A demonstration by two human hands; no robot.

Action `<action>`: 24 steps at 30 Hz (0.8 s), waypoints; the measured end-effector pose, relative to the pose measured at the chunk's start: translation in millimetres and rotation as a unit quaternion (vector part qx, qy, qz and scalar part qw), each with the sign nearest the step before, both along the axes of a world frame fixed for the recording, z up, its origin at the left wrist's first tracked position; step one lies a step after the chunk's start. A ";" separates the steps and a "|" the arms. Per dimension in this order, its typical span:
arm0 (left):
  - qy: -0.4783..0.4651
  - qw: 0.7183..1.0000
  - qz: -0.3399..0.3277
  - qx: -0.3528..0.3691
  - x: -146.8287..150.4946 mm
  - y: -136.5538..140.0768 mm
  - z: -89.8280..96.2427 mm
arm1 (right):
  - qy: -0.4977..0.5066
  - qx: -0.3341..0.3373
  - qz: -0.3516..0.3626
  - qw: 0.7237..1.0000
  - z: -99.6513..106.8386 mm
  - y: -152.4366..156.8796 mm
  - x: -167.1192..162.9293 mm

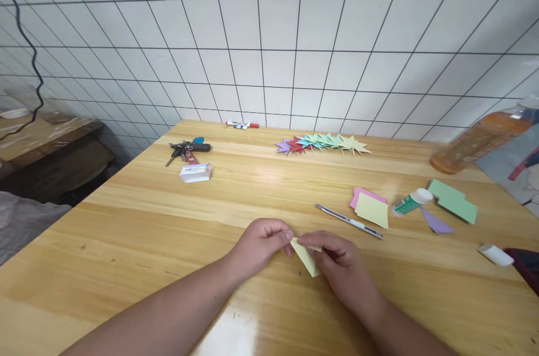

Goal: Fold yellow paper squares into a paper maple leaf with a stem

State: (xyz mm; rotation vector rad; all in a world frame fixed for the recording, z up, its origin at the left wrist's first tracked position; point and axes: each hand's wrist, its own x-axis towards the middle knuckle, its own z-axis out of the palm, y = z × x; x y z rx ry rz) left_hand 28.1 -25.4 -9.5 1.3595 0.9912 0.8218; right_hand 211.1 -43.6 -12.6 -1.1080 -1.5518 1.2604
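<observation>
While fingers (pixel 284 239) of both hands (pixel 263 243) (pixel 345 260) pinch yellow paper (pixel 306 259), a green-labelled tube (pixel 410 202) bears lettering (pixel 405 205) (illegible).

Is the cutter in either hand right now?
No, the cutter lies on the table, while the left hand and right hand hold the folded yellow paper.

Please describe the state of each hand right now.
Left hand: closed, pinching one end of the yellow paper.
Right hand: closed, holding the same paper.
</observation>
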 end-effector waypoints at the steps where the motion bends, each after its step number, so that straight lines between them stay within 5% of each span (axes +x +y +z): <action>1: 0.005 1.000 0.002 0.002 0.5 -0.3 0.2 | 0.005 -0.002 0.001 1.000 0.6 0.0 0.5; 7: 0.092 0.994 0.010 0.056 4.1 -3.7 2.8 | 0.104 -0.071 -0.002 0.992 4.6 -0.8 4.5; 13: 0.132 0.987 0.003 0.097 5.1 -5.0 2.8 | -0.046 -0.053 0.031 0.997 6.5 -1.0 -1.2; 24: 0.229 0.945 0.005 0.233 2.0 -3.6 6.7 | -0.095 -0.038 0.022 0.995 4.5 0.3 -1.9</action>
